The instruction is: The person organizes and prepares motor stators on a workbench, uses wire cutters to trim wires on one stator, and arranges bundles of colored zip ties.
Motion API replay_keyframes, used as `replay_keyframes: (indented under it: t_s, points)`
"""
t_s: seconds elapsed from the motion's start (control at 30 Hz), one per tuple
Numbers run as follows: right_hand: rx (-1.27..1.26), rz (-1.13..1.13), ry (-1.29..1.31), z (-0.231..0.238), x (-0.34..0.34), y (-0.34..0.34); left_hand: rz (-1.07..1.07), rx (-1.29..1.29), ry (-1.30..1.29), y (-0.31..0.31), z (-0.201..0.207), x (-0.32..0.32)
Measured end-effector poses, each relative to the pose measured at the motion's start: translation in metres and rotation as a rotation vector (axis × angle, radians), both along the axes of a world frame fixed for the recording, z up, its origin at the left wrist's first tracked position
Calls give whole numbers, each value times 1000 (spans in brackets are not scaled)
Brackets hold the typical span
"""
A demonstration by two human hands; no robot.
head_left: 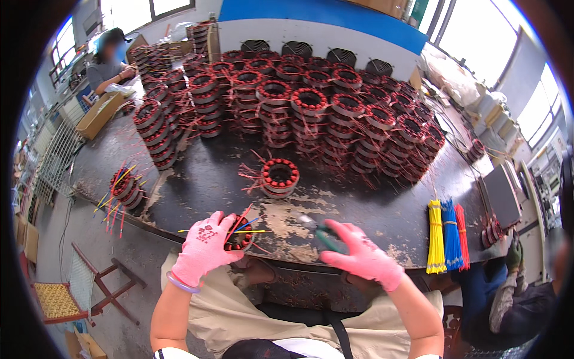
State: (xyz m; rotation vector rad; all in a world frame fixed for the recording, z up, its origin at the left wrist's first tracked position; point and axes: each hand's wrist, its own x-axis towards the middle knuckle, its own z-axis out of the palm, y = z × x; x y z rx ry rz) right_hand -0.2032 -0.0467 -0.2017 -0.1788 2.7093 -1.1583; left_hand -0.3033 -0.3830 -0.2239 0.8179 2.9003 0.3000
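My left hand [209, 245], in a pink glove, is closed around a stator [239, 233] with red windings at the table's front edge. Red, blue and yellow wires stick out of that stator. To the right, my right hand [365, 254], also pink-gloved, has its thumb and fingers around the green handles of small pliers [326, 237]. Their metal tip points left over the worn tabletop and is blurred. Beyond both hands stands a short stack of stators [279, 178] with loose red leads.
Tall stacks of stators [308, 102] fill the back of the black table [203, 173]. Stators with coloured wires [125, 188] stand at the left edge. Yellow [436, 239], blue [450, 236] and red [461, 236] wire bundles lie at right. Two people sit nearby, far left and right.
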Motion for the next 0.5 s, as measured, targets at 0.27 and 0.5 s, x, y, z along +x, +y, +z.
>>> replay_keyframes:
  t_s: [0.27, 0.5]
  points:
    - [-280, -9, -66, -48, -159, -206, 343, 13, -66, -94, 7, -20]
    - [462, -262, 390, -92, -241, -273, 337, 120, 54, -117, -17, -36]
